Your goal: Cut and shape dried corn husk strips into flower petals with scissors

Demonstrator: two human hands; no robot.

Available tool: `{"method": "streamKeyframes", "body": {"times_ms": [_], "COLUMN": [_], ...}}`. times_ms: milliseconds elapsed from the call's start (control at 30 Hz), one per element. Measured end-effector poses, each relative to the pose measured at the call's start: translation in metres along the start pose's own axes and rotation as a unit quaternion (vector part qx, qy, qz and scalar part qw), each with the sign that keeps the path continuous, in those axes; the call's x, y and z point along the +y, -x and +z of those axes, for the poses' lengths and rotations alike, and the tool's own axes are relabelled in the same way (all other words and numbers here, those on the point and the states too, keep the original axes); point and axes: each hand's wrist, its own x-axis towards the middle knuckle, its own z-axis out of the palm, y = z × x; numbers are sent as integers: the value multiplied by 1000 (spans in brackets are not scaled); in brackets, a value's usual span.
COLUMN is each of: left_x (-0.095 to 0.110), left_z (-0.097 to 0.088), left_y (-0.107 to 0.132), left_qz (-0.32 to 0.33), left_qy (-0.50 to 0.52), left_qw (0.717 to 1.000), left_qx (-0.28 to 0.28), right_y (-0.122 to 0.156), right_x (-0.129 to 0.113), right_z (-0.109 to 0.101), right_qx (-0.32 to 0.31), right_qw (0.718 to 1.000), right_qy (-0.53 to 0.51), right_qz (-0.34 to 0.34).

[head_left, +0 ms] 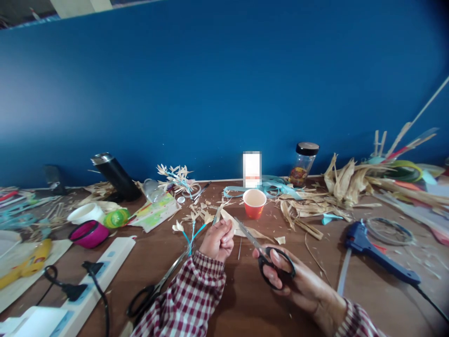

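Observation:
My left hand (218,239) is closed in a pinch on a pale piece of dried corn husk (225,215), which sticks up past the fingertips. My right hand (294,274) grips scissors (257,245), fingers through the black handle loops. Their blades point up and left toward the husk, apparently near it; whether they touch I cannot tell. Another husk strip (257,234) lies behind the blades. Left of my left hand are husk flowers on blue stems (192,234). A second pair of scissors (154,291) rests by my left sleeve, partly covered.
A red paper cup (254,208) stands beyond my hands. At right lie a blue glue gun (375,255) and husk heaps (345,182); a lidded jar (302,164) stands behind. A white power strip (101,276), magenta bowl (89,234) and black flask (117,175) are at left.

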Motion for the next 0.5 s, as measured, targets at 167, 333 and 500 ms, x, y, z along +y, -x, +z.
{"method": "streamKeyframes", "body": {"times_ms": [167,333,500], "left_x": [7,12,11], "left_z": [-3,-7,-4], "left_y": [-3,-5,-5], "left_qz": [27,77,114], "left_qy": [18,16,-23], "left_qw": [999,994,987], "left_qx": [42,82,108], "right_y": [0,-8,-5], "right_x": [-3,1,2], "right_z": [-2,-9,-8], "right_qx": [66,236,193], "right_qw": [990,774,649], "right_qy": [126,580,726], "right_qz": [-21,-98,-120]}}
